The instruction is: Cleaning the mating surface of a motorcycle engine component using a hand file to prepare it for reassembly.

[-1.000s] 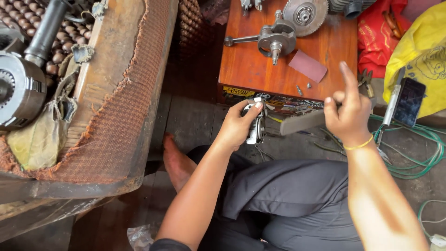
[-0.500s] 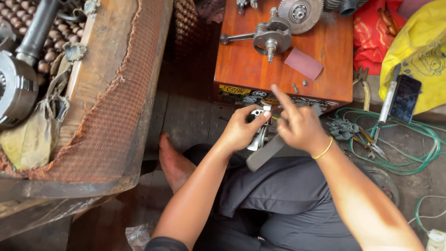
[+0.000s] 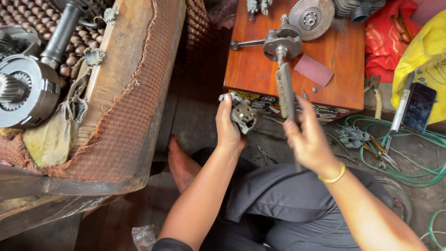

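We see a low wooden table (image 3: pixel 260 69) bearing a crankshaft (image 3: pixel 278 44) and a toothed disc (image 3: pixel 310 17). In front of it, our right hand (image 3: pixel 309 142) is clenched around a wire brush (image 3: pixel 284 90), held upright. Just left of the brush, our left hand (image 3: pixel 229 130) grasps a small metal engine part (image 3: pixel 244 114).

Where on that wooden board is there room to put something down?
The board is bare on its left side, below the crankshaft, and on the right beside the sandpaper. Its top edge is crowded by the gear disc. The floor at right is tangled with green hose and pliers.
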